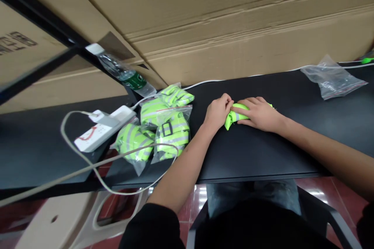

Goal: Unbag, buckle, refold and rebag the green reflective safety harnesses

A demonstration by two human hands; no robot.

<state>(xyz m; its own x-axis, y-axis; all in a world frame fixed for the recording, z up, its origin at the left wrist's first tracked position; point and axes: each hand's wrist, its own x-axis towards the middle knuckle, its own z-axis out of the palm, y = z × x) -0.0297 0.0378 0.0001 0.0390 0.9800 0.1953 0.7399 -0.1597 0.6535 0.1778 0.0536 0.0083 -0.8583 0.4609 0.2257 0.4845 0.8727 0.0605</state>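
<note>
My left hand [217, 113] and my right hand [258, 113] meet at the middle of the black table [251, 155]. Between them lies a rolled or folded neon-yellow reflective vest [235, 117], with grey reflective stripes. My left fingers are closed on its near end. My right hand presses over it, hiding most of the fabric. To the left of my left forearm lie several sealed plastic bags of neon-yellow vests [172, 134]. An empty clear zip bag [331, 78] lies far to the right.
A white power strip [102, 130] with a plugged-in adapter sits at the table's left, its pale cable [93, 165] looping over the table edge. A water bottle [125, 72] rests on a black frame. Large cardboard boxes [222, 19] stand behind the table.
</note>
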